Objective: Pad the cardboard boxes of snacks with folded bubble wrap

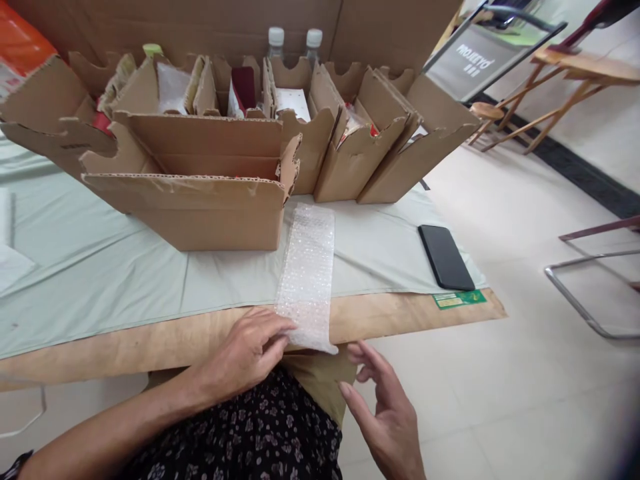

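A clear bubble-wrap pouch (pixel 307 267) lies flat on the cloth, its near end reaching over the table's wooden edge. At that end, my left hand (pixel 255 343) has its thumb and fingers drawn together on the pouch's left side. My right hand (pixel 385 407) is just off the pouch's near right corner, thumb and fingers apart with nothing between them. Beyond the pouch to the left stands an open cardboard box (pixel 230 213), its contents mostly hidden behind the front wall.
Several upright cardboard bins (pixel 367 147) line the back, holding small packaged goods. Two white-capped bottles (pixel 276 43) show behind them. A black phone (pixel 445 257) lies near the right edge, beside a green card (pixel 460 299). Folding chairs (pixel 480 60) and wooden stools stand on the floor.
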A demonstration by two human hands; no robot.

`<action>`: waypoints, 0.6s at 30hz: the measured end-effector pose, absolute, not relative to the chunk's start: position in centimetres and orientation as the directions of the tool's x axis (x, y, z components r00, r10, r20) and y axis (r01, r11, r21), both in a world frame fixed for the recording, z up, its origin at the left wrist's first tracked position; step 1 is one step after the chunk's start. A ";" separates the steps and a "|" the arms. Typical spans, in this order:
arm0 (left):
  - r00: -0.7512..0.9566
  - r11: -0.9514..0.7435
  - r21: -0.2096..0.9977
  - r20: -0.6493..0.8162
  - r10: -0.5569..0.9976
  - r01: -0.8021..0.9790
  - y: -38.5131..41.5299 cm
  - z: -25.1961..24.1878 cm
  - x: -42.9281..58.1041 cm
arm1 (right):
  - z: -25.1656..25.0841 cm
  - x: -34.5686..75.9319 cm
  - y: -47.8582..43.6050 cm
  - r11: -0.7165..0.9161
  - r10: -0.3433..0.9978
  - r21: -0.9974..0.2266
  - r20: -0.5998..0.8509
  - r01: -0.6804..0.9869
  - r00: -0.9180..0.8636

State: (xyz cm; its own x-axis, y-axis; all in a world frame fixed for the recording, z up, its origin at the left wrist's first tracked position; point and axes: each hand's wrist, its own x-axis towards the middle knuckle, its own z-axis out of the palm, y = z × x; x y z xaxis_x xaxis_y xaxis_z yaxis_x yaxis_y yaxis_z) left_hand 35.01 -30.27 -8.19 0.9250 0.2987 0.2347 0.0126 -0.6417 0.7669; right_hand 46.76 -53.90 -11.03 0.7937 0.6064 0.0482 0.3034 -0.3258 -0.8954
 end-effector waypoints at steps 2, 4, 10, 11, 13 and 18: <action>0.920 -0.646 0.759 0.197 0.338 0.075 -30.2 -8.0 35.5 | -10.9 47.5 -52.3 -0.328 0.645 -0.782 0.223 0.529 0.730; 0.909 -0.695 0.710 0.210 0.360 0.112 -30.2 -8.2 36.0 | -11.1 48.0 -50.0 -0.295 0.647 -0.707 0.348 0.643 0.679; 0.891 -0.878 0.450 0.315 0.326 0.162 -30.4 -9.2 36.8 | -11.4 48.5 -47.6 -0.356 0.595 -0.435 0.577 0.827 0.559; 0.891 -0.884 0.438 0.318 0.322 0.163 -30.4 -9.4 36.9 | -11.1 48.4 -48.0 -0.354 0.594 -0.402 0.601 0.844 0.535; 0.896 -0.888 0.429 0.310 0.319 0.167 -30.3 -9.6 36.9 | -10.7 48.3 -48.7 -0.307 0.650 -0.358 0.598 0.882 0.469; 0.868 -0.871 0.465 0.355 0.346 0.157 -30.0 -9.1 36.0 | -10.6 48.4 -48.1 -0.158 0.830 -0.312 0.472 0.937 0.297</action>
State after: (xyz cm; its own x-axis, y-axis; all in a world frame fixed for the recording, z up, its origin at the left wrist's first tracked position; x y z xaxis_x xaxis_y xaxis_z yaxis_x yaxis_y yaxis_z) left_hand 35.97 -29.96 -9.11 0.8684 0.3461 0.3551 0.1570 -0.8712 0.4651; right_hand 48.37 -48.12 -10.56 0.2972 0.8300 0.4720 0.9369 -0.1583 -0.3116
